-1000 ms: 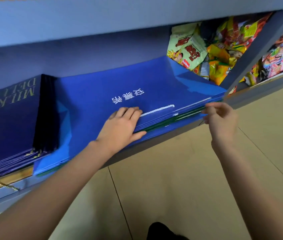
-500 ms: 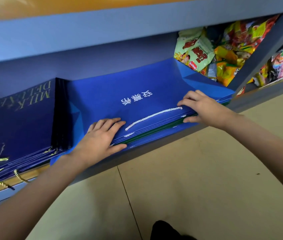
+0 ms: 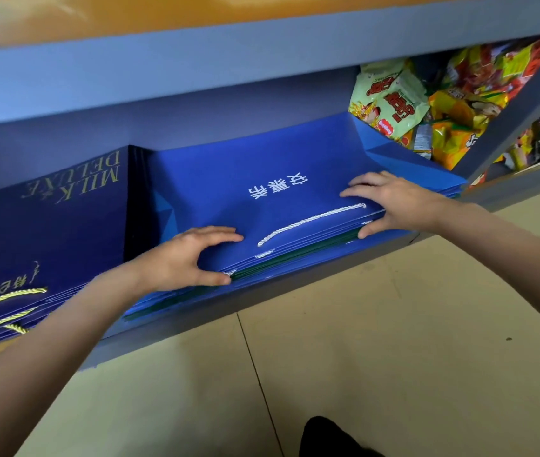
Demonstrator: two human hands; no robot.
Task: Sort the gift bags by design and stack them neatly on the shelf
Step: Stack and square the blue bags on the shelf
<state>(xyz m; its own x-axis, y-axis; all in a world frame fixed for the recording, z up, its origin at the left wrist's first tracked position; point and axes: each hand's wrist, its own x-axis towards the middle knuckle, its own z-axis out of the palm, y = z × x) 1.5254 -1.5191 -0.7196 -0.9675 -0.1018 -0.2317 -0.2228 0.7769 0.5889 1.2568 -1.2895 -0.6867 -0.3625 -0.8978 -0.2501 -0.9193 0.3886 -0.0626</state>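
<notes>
A stack of bright blue gift bags (image 3: 262, 166) with white characters and a white rope handle lies flat on the grey-blue shelf (image 3: 295, 288); green edges show between its lower layers. To its left lies a stack of dark navy gift bags (image 3: 47, 225) with gold lettering and gold rope handles. My left hand (image 3: 189, 258) holds the blue stack's front left edge, fingers on top, thumb tucked in at the green layer. My right hand (image 3: 390, 202) holds the front right edge the same way, pinching the upper bags.
Colourful snack packets (image 3: 394, 103) are piled behind and right of the blue stack, bounded by a slanted shelf divider (image 3: 509, 113). An upper shelf board (image 3: 229, 54) overhangs the bags. Beige floor tiles (image 3: 394, 341) lie below; a dark shape (image 3: 334, 437) sits at the bottom edge.
My right hand left the stack's right corner and came onto the top near the handle. My left hand slid leftward along the front edge. Both thumbs now tuck under the upper bags.
</notes>
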